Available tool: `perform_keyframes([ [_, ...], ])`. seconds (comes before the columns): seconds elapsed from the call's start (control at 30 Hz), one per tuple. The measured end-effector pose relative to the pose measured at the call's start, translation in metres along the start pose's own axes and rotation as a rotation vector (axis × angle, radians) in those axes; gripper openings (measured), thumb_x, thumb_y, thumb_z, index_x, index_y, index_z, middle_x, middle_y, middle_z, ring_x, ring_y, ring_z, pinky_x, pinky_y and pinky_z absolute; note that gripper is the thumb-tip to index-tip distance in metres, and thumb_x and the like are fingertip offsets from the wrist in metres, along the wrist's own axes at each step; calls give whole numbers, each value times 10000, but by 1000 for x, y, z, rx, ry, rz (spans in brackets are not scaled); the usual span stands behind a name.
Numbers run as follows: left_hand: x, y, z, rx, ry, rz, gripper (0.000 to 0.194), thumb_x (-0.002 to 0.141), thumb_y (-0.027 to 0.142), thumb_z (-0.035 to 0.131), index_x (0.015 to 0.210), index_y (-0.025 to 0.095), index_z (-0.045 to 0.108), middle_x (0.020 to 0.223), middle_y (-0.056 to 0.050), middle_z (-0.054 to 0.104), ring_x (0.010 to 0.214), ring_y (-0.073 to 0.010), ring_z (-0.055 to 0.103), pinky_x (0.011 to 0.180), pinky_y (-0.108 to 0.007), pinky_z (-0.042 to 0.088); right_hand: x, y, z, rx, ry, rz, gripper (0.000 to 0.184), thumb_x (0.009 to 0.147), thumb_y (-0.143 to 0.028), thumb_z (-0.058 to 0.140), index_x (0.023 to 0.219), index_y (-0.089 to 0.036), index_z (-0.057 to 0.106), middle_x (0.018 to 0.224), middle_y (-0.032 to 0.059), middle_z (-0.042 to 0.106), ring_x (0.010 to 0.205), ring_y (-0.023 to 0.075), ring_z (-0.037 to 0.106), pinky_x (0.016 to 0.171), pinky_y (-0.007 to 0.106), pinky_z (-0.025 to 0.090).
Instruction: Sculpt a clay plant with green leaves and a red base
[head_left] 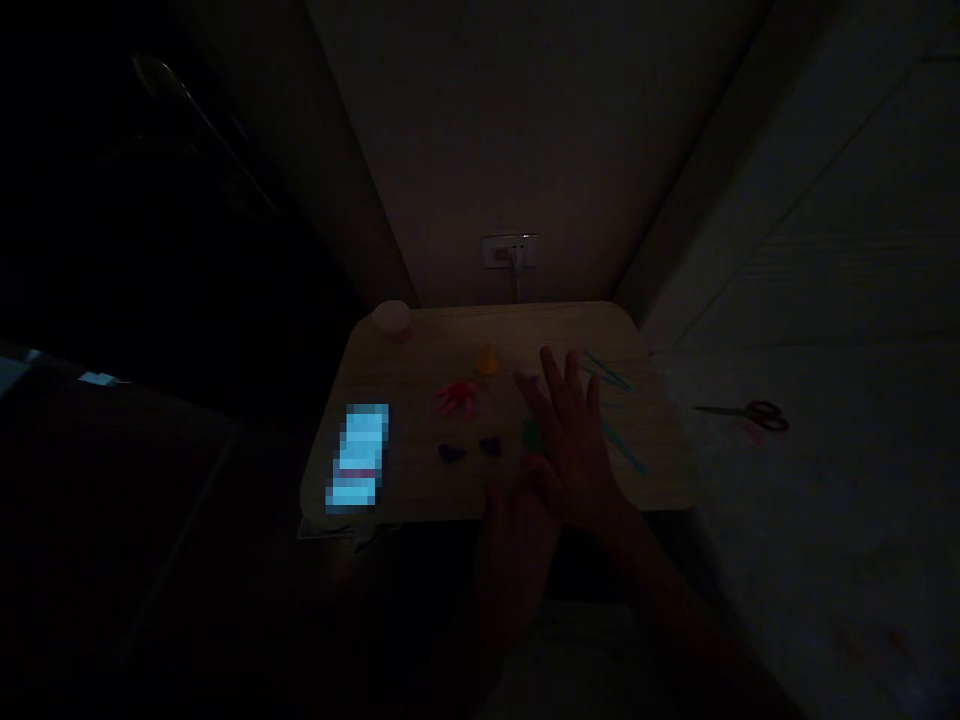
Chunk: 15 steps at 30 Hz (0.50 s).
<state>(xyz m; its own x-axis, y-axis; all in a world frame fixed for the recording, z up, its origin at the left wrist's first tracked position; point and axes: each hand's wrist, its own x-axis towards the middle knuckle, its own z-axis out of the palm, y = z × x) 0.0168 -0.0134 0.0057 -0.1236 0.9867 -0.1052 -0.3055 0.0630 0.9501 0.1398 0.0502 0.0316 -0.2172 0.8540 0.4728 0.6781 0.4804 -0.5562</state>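
1 wood-look table [412, 480], dim, nr wall [555, 130] w/ socket [510, 251]; R hand [574, 435] grip splayed, released; L hand [517, 540] grip: can't tell.

The view came from one camera, which was worn on the person's head. It looked forward and steeply down, from above the near side of the low table [420, 490]. All four corners of the tabletop were inside the picture, at moderate nearness. The left hand [517, 535] and the right hand [574, 440] were seen from above and behind, and the right forearm [667, 570] entered from the bottom edge. The wall [450, 130] with its socket [510, 251] was straight ahead, farther away than the table. The view was wide, so it also took in the scissors [757, 413] at the right.
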Motion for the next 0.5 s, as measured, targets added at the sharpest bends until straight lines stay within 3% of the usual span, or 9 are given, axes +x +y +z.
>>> perform_keyframes([
  [0.1, 10, 1, 0, -146, -124, -124, 671, 902, 822, 529, 1178, 273, 797, 1335, -136, 746, 1377, -410, 621, 1051, -554, 574, -13, -22, 10, 24, -137, -100, 926, 974, -781, 455, 1727, -313, 190, 1823, 80, 62, 1658, 471, 2, 1268, 771, -48],
  [0.2, 14, -5, 14, -269, -153, -144, 756, 795, 861, 637, 1380, 385, 691, 1564, -53, 607, 1536, -397, 454, 1146, -547, 507, -17, -47, 20, 47, -201, -180, 920, 970, -675, 595, 1719, -274, 241, 1801, 109, 192, 1653, 479, 89, 1290, 751, -1],
  [0.27, 11, -10, 25, -374, -102, -175, 748, 763, 852, 686, 1347, 385, 707, 1505, -61, 649, 1523, -406, 469, 1141, -540, 519, -11, -52, 21, 30, -132, -147, 827, 1010, -549, 611, 1715, -318, 244, 1792, 77, 244, 1659, 439, 126, 1312, 707, 36],
  [0.33, 7, -12, 29, -482, -154, -296, 695, 761, 853, 691, 1228, 343, 762, 1354, -111, 728, 1456, -414, 546, 1080, -549, 570, -2, -46, 15, 3, -112, -115, 832, 1024, -549, 587, 1724, -346, 185, 1804, 59, 201, 1667, 423, 86, 1313, 698, 22],
  [0.4, 5, -6, 23, -501, -180, -346, 658, 836, 847, 611, 1174, 308, 775, 1249, -135, 760, 1402, -404, 598, 1051, -570, 589, 5, -33, 6, -35, -98, -71, 879, 1018, -635, 539, 1731, -334, 124, 1814, 67, 157, 1670, 429, 24, 1297, 726, 11],
  [0.5, 8, 13, 6, -504, -165, -375, 652, 935, 794, 511, 1246, 274, 751, 1315, -114, 744, 1463, -357, 550, 1129, -527, 544, 6, -17, -2, -96, -113, -65, 911, 1022, -706, 442, 1732, -234, 122, 1818, 136, 81, 1662, 455, -45, 1255, 795, 16],
])
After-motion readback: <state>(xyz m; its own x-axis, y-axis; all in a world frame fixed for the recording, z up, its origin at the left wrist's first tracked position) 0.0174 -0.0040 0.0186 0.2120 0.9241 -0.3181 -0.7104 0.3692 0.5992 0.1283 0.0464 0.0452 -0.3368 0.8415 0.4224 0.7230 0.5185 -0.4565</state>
